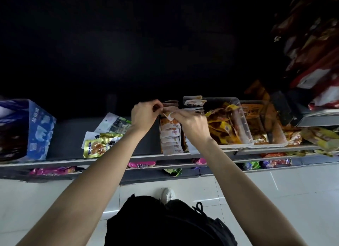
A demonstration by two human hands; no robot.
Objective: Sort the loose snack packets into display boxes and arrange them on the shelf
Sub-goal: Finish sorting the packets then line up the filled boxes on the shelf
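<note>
On the grey shelf (69, 135), a narrow display box (161, 135) is seen at the middle, and it is already filled with a neat row of small white-and-orange packets (171, 135) standing one behind another. This part of the sorting is judged to be nearly done. To the left of the display box, a few loose packets (102, 137), gold and white ones, are lying flat and unsorted on the shelf. To the right of the display box, a clear plastic bin (244, 124) with yellow snack bags thrown in without order is seen, and more untidy bags lie beyond it. So a good part of the work is judged to be left.

Both arms are stretched forward over the display box. One more white-and-orange packet (168, 115) is pinched above the back end of the box: the fingers of the left hand (145, 113) are curled onto its upper edge, and it is also held from the right by the curled fingers of the right hand (192, 124). The two hands are almost touching. It seems the packet is to be put at the back of the row.
</note>
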